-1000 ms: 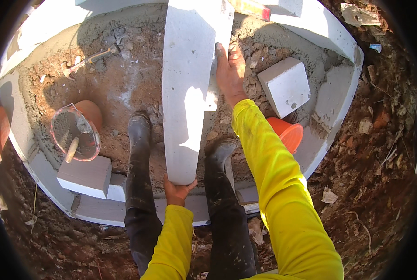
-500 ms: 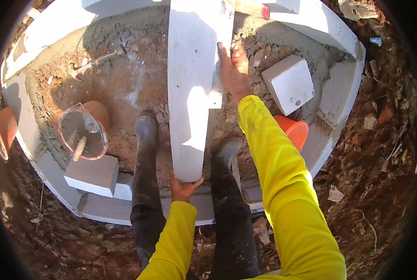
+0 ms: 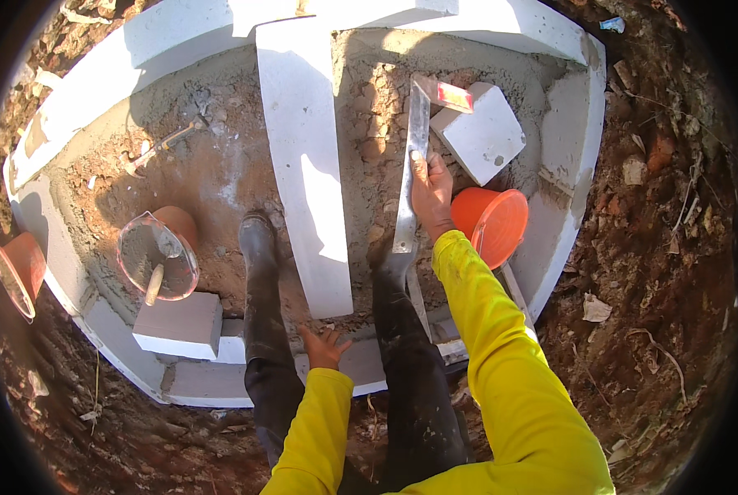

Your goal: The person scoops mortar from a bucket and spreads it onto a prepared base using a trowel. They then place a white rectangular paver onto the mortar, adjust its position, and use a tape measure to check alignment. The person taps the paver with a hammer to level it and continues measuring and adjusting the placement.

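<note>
A long white block (image 3: 299, 140) stretches away from me across the middle, its far end meeting the far block wall. My right hand (image 3: 431, 190) grips the blade of a carpenter's square (image 3: 412, 140), a metal L with a red and pale stock, held apart from the block's right side. Just off the near end of that block, my left hand (image 3: 324, 346) is empty with its fingers spread. My boots stand on either side of the block's near end.
A low white block wall (image 3: 204, 384) encloses the soil. Inside lie a hammer (image 3: 167, 144), a bucket of mortar (image 3: 158, 256), a loose grey block (image 3: 179, 324), a white block (image 3: 484, 136) and an orange bucket (image 3: 491, 227). Another orange bucket (image 3: 21, 272) lies outside.
My right hand has drawn the square off the block's right side and nearer to me. My left hand has let go of the block's near end and opened.
</note>
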Action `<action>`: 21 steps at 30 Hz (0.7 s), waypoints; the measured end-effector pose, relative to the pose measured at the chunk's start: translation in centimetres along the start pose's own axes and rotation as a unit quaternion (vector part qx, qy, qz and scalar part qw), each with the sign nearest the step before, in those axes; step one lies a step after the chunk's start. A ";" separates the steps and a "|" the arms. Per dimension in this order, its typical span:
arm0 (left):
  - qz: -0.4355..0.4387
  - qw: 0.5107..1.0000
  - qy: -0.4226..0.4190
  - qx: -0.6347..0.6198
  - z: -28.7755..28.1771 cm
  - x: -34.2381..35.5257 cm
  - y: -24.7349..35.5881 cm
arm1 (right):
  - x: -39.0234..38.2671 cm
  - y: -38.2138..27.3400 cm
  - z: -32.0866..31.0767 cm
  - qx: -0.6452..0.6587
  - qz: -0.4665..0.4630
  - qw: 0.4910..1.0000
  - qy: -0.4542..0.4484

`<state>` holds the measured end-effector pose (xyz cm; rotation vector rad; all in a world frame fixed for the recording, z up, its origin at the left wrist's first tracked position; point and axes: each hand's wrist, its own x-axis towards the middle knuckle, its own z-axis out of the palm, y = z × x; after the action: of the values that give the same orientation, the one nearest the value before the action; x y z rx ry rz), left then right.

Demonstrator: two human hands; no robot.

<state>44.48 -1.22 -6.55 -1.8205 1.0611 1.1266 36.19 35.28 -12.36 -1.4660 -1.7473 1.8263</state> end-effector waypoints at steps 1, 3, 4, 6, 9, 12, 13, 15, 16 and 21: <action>0.021 1.000 0.001 0.008 0.1 -0.8 0.3 | -0.6 1.2 -2.6 -0.067 0.031 0.997 0.035; 0.070 0.997 0.004 0.018 0.4 -2.6 1.4 | -1.2 1.4 -5.8 -0.124 0.069 0.984 0.106; 0.080 0.996 0.001 0.043 1.1 -3.4 2.1 | -0.8 2.4 -7.3 -0.119 0.030 0.983 0.139; 0.111 0.990 -0.006 0.083 2.1 -5.1 3.8 | 0.0 3.4 -9.8 -0.112 0.041 0.977 0.175; 0.210 0.964 -0.028 0.162 2.3 -7.6 5.8 | 3.3 2.2 -11.8 -0.125 0.079 0.967 0.208; 0.318 0.912 -0.060 0.251 2.7 -10.3 6.6 | 6.3 5.5 -14.6 -0.073 0.040 0.970 0.230; 0.328 0.905 -0.062 0.264 2.9 -11.1 6.5 | 6.0 6.4 -15.0 -0.075 0.054 0.967 0.236; 0.349 0.888 -0.071 0.290 3.3 -12.7 6.3 | 5.4 7.5 -15.7 -0.078 0.081 0.962 0.250; 0.357 0.885 -0.068 0.291 2.8 -13.4 6.4 | 4.9 6.0 -14.2 -0.117 0.104 0.957 0.246; 0.407 0.840 -0.065 0.352 0.0 -17.9 6.5 | -3.3 1.7 -13.1 -0.148 0.101 0.960 0.216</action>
<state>33.67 0.96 8.97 -0.6807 1.9328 1.0559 48.41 40.65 -9.50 -2.0402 -1.7426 1.2180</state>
